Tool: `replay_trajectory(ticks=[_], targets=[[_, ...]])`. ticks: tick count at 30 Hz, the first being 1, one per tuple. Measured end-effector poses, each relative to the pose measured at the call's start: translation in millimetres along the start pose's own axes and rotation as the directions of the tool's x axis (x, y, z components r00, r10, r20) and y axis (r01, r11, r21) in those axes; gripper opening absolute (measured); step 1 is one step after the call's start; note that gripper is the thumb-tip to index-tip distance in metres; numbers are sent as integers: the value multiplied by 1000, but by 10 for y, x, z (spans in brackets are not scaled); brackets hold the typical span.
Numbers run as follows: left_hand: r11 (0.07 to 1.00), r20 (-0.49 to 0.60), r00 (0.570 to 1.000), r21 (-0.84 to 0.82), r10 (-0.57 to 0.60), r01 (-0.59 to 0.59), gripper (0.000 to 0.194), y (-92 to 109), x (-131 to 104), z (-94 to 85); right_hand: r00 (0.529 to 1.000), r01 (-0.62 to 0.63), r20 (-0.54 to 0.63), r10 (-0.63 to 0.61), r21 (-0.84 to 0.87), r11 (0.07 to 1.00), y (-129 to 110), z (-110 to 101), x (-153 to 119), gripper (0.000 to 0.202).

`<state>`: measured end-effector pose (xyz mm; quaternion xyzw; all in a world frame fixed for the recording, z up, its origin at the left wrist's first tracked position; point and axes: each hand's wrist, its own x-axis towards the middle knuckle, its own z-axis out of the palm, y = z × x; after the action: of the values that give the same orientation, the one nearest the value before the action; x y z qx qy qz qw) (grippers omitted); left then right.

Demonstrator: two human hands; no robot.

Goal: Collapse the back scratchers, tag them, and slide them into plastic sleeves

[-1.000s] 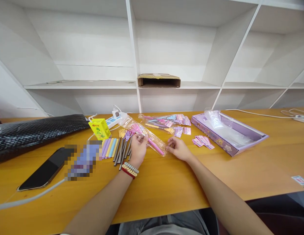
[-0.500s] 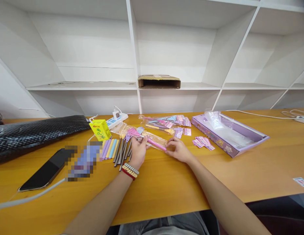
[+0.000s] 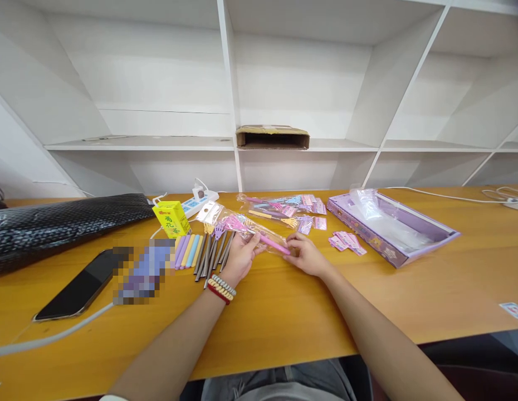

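Between my hands is a pink hand-shaped scratcher (image 3: 272,243) inside a clear plastic bag (image 3: 254,227). My left hand (image 3: 241,257) pinches the bag near the scratcher's head. The fingers of my right hand (image 3: 304,255) are closed on the lower end, at the tip of the pink handle. Left of my left hand lie several metal rods (image 3: 208,259) with yellow and purple hand-shaped heads, beside several pastel tubes (image 3: 187,252). Bagged scratchers (image 3: 275,207) with cards lie behind my hands. Small pink cards (image 3: 346,243) lie to the right.
A purple box (image 3: 392,228) holding clear bags is at the right. On the left are a yellow drink carton (image 3: 172,219), a power strip (image 3: 199,204), a phone (image 3: 81,287) and a black wrapped bundle (image 3: 71,231). A cardboard box (image 3: 272,138) sits on the shelf.
The bagged pink scratcher has shifted slightly right and down with both hands. The bag's white-topped end now shows raised beside the yellow carton.
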<state>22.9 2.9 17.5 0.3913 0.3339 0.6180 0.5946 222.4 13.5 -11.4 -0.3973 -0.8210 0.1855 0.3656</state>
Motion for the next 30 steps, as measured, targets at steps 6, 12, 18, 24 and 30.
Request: replay_trajectory(ticks=[6, 12, 18, 24, 30], targets=[[998, 3, 1000, -60, -16, 16, 26, 34, 11, 2, 996, -86, 20, 87, -44, 995, 58, -45, 15, 10], [993, -124, 991, -99, 54, -66, 27, 97, 87, -71, 923, -377, -161, 348, -208, 903, 171, -200, 28, 9], [996, -99, 994, -77, 38, -46, 27, 63, 53, -50, 943, -333, -105, 317, -200, 922, 74, -189, 23, 7], [998, -69, 996, -14, 52, -53, 30, 25, 18, -11, 948, -309, 4, 317, -215, 927, 1, -125, 31, 17], [989, -135, 980, 33, 148, -144, 34, 127, 77, -67, 802, -591, -136, 582, -332, 736, 112, -236, 53, 16]])
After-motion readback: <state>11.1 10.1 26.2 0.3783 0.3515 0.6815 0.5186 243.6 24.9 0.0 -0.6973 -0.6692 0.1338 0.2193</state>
